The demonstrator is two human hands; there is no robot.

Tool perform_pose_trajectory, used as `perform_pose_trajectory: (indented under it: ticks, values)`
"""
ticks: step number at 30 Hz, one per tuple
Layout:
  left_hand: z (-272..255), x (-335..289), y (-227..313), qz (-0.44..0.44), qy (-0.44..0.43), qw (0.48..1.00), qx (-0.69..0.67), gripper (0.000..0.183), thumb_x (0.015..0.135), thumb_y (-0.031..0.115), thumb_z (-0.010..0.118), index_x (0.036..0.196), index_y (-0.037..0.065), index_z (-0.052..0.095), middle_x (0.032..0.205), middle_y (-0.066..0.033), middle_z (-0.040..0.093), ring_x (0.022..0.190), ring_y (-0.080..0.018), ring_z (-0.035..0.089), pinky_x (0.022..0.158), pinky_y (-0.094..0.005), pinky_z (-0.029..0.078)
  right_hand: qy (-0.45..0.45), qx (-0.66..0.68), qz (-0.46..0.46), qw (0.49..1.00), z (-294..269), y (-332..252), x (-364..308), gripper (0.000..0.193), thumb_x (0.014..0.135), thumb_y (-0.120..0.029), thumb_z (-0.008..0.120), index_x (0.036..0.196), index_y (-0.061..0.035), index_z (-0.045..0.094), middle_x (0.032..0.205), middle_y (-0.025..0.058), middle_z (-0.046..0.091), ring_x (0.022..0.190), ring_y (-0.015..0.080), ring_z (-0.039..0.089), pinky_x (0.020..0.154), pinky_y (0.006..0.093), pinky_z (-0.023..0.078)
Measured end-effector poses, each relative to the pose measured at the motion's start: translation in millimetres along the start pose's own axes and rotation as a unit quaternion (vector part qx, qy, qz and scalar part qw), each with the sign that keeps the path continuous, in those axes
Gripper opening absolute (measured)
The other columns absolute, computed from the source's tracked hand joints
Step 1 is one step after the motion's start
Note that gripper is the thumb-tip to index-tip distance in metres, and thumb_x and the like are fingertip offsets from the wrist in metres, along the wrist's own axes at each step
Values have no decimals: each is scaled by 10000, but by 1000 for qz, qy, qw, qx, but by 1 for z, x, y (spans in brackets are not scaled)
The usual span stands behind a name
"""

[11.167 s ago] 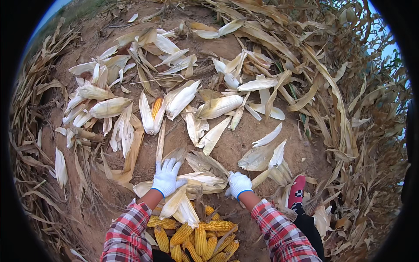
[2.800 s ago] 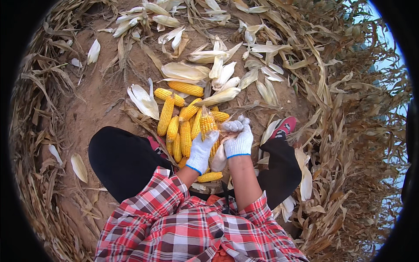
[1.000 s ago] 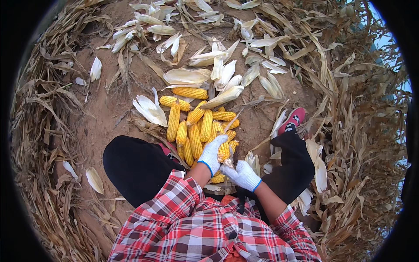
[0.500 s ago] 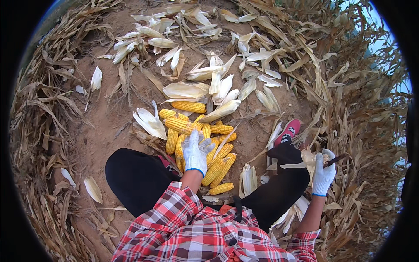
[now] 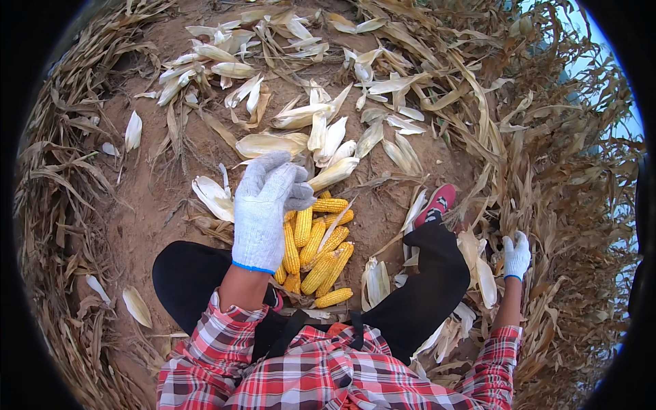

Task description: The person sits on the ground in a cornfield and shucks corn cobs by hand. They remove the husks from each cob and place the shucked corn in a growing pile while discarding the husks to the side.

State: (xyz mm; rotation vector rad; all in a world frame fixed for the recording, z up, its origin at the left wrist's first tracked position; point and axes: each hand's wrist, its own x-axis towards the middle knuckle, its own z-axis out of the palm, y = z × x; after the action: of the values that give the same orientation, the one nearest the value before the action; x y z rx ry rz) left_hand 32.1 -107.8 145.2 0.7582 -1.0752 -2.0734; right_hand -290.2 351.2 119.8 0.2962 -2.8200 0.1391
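My left hand (image 5: 263, 212), in a white knit glove with a blue cuff, is raised over the far left part of a pile of bare yellow corn cobs (image 5: 333, 266). Its fingers are loosely bent and apart, with nothing seen in them; it hides some of the cobs. Out to the right, my right hand (image 5: 517, 256), gloved the same way, is beside the dry corn stalks. Its thumb stands apart from the fingers and it appears to hold nothing. A pale loose husk (image 5: 486, 281) lies just left of it.
Peeled husks (image 5: 331, 143) lie scattered on the brown soil (image 5: 164, 171) beyond the pile. Dry stalks and leaves bank up at the left (image 5: 55, 178) and right (image 5: 574, 225). My black-trousered legs flank the cobs, with a pink shoe (image 5: 437, 203) at the right.
My left hand has risen off the cobs and come nearer the camera, slightly left. My right hand has let go of the husk with a dark stem and moved slightly right.
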Motion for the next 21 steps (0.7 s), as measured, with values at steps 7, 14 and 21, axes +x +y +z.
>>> perform_pose_trajectory:
  ticks: [7,14,21]
  values:
    - [12,48,52,108,-141,947,269,331,932,213,598,1184,2,553,908,-64,644,752,-100,609,706,-244,508,-122,43,-448,884,131,-295,-40,475,712,-238,740,1143,-113,586,1182,73,591,1144,268,533,909,424,434]
    - [-22,82,14,75,-80,922,371,276,897,131,655,1123,-9,577,976,-104,654,887,-156,638,786,-282,514,-94,26,-531,842,251,-430,-91,335,884,-147,499,1208,-133,584,1131,68,604,1149,261,517,1015,519,345]
    - [-30,90,18,0,-57,949,310,260,900,90,650,1131,6,565,975,-66,626,844,-102,595,770,-258,505,-238,-20,-522,818,216,-375,-84,95,857,-193,562,886,-124,620,795,63,668,791,252,662,749,403,468]
